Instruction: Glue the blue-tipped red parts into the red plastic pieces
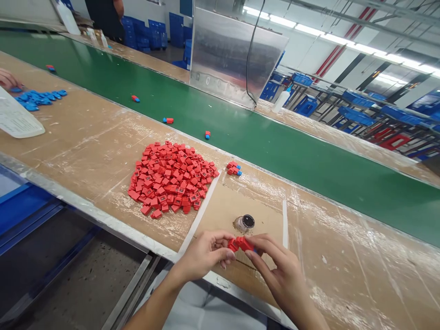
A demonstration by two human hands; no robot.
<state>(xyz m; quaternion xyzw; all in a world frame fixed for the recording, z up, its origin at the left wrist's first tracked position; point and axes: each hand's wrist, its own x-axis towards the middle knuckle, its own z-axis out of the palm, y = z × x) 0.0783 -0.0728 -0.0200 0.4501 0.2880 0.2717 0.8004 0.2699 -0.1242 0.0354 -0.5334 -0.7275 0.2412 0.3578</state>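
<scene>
My left hand [202, 254] pinches a small red plastic block [233, 245] between thumb and fingers. Against it, my right hand [282, 268] grips a red-and-blue plastic piece [244, 243], its blue part mostly hidden by my fingers. The two red parts meet or nearly meet; I cannot tell if they are joined. Just beyond my hands, a small jar with a black top [248, 222] stands on a cardboard sheet [227, 206]. To the left lies a large heap of red blocks [172, 176]. A few red-and-blue pieces [234, 168] rest near the belt.
A green conveyor belt [292, 151] runs past the bench, carrying several spaced red-and-blue pieces [168, 120]. At far left, another person's hand [8, 79] is by blue pieces [39, 98] and a white bottle [17, 117]. A metal panel [230, 55] stands across the belt.
</scene>
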